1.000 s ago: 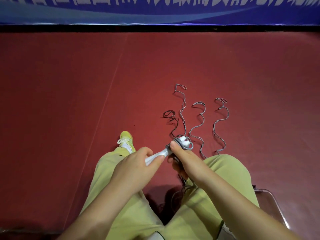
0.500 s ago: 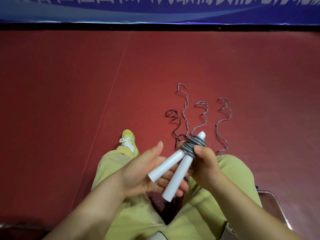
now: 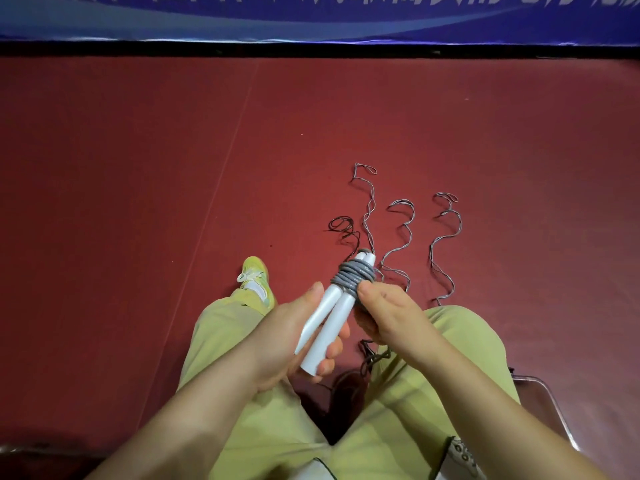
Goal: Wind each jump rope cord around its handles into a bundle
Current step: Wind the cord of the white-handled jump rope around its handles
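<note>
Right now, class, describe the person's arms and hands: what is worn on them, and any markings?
Both forearms are bare, with no sleeves in view. The left hand and right hand wear no gloves, and no rings, watch or markings show. Fingers are uncovered, the nails short.

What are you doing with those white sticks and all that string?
A seated person is bundling up a jump rope. The left hand cradles the two white handles side by side, and the right hand holds the grey cord already coiled around their top ends. More loose cords lie in squiggles on the red floor ahead, not yet wound.
</note>
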